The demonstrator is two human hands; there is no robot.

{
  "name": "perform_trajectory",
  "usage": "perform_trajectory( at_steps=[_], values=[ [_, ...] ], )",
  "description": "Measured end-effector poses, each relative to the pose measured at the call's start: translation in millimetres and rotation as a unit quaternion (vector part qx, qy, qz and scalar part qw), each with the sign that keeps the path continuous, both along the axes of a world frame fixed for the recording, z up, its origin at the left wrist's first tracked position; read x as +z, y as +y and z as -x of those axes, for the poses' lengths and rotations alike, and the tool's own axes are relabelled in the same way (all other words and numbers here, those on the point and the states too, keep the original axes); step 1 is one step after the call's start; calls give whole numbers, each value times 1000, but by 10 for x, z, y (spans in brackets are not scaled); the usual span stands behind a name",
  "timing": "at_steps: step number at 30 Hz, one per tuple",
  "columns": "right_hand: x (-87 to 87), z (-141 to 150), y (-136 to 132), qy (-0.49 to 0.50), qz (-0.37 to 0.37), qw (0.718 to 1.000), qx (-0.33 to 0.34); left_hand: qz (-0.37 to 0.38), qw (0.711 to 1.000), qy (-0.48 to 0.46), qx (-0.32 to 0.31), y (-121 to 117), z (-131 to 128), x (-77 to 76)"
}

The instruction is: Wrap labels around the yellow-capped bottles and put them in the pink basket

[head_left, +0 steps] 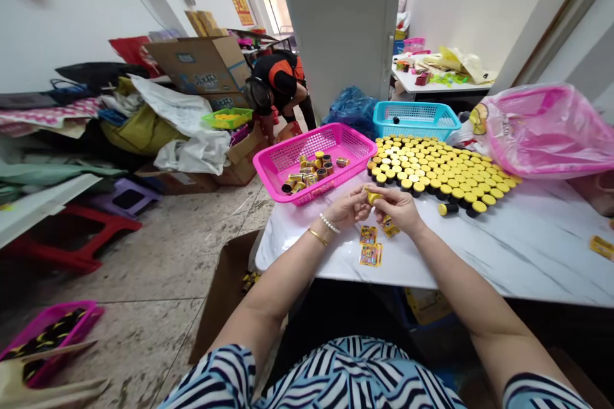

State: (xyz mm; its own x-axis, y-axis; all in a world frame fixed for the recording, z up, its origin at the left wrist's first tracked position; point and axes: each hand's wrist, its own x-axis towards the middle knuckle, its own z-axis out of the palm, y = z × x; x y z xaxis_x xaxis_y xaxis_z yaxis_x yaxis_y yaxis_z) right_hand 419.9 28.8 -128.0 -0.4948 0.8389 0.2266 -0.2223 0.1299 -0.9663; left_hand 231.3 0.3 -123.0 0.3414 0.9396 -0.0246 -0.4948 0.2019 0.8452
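My left hand (349, 209) and my right hand (401, 209) meet over the front of the table, fingers pinched together. Between them is a small yellow-capped canister (373, 197), mostly covered by the fingers. Printed yellow labels (371, 255) lie on the tabletop just below, with another label (390, 227) under my right hand. To the right stands a dense group of black canisters with yellow caps (446, 172); one canister (448, 209) lies on its side at the near edge of the group.
A pink basket (268, 163) holding several label-wrapped canisters (311, 172) sits left of my hands on the marble-patterned table (542, 249). Behind the group are a blue basket (416, 131) and a plastic-lined pink basket (547, 166). A person (278, 86) bends over beyond the table.
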Motion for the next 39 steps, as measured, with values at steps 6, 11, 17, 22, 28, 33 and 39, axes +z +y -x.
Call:
perform_trajectory(
  at_steps=[6, 11, 17, 22, 28, 33, 39],
  values=[
    [95, -86, 39, -13, -98, 986, -131, 7, 999, 36, 31, -17, -22, 70],
    [273, -346, 196, 3, -120, 963, -242, -38, 988, 50, 138, 155, 275, 491],
    [230, -448, 331, -79, -231, 909, -339, -142, 851, 361, 354, 200, 630, 842],
    [52, -335, 328, -267, -368, 854, -253, -279, 718, 578, 271, -105, 106, 289],
    [29, -392, 403, -281, -363, 848, -265, -246, 738, 609, 157, -103, -243, -192],
    [130, -461, 377, -270, -376, 844, -271, -266, 729, 608, 170, -629, -1, -172],
    [275, -388, 186, -239, -366, 865, -246, -215, 742, 606, 188, -899, -48, -348]
  ],
)
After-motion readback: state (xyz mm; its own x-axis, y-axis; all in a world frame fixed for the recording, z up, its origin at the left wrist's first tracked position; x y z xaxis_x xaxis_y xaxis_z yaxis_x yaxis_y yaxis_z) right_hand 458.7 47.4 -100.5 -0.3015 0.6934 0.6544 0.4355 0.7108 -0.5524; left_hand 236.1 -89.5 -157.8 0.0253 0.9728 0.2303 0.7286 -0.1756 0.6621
